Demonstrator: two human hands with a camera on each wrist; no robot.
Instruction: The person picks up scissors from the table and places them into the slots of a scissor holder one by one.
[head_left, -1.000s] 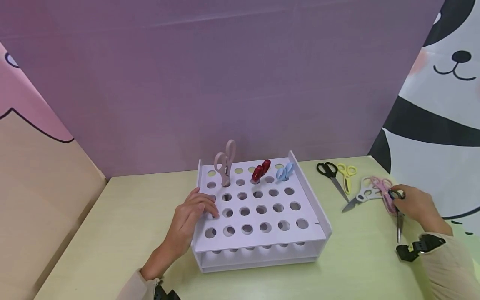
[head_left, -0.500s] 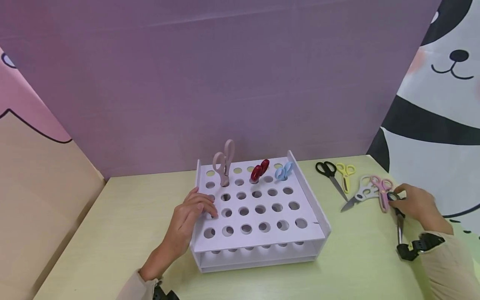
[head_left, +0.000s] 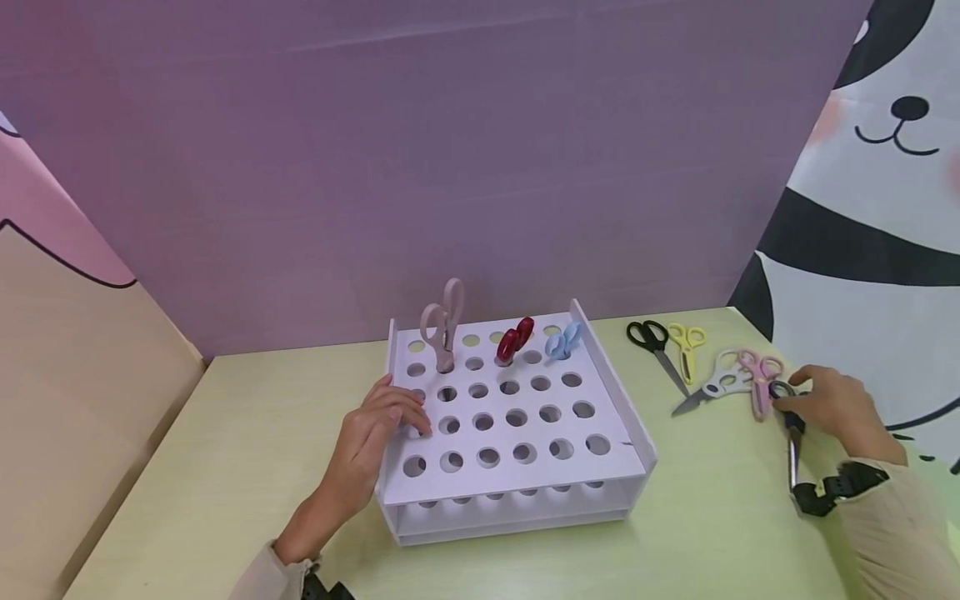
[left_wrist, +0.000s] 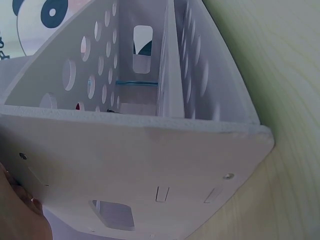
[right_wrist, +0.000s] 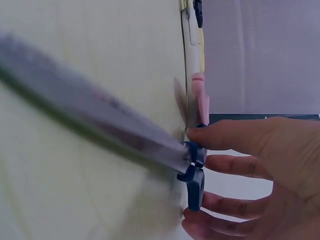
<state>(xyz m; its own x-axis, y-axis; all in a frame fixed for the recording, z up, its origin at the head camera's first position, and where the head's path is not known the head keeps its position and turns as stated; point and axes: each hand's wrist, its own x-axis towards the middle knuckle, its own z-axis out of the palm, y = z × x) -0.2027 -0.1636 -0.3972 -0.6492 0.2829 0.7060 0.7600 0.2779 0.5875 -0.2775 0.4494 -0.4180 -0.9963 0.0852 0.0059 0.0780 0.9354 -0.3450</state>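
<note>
My left hand [head_left: 367,442] grips the left side wall of a white two-tier rack [head_left: 540,479] pierced with rows of round holes. In the left wrist view that hand shows only at the lower left corner, against the rack's side panel [left_wrist: 150,145]. At the far right, my right hand [head_left: 843,408] pinches the dark handles of a pair of scissors [head_left: 795,421], their blades pointing toward the near edge. The right wrist view shows thumb and fingers at the dark blue handle [right_wrist: 195,192]. Just left of them lie pink-handled scissors [head_left: 760,400].
Mauve scissors [head_left: 444,333], red-handled scissors [head_left: 508,343] and light blue scissors [head_left: 558,346] stand handles-up in the rack's holes. White scissors [head_left: 727,383], black scissors [head_left: 648,335] and yellow scissors [head_left: 686,350] lie on the table right of the rack. A purple backdrop [head_left: 480,167] rises behind.
The pink scissors have shifted left, farther from my right hand, and more of the dark handle shows. The head view has drifted slightly. My left hand stays on the rack.
</note>
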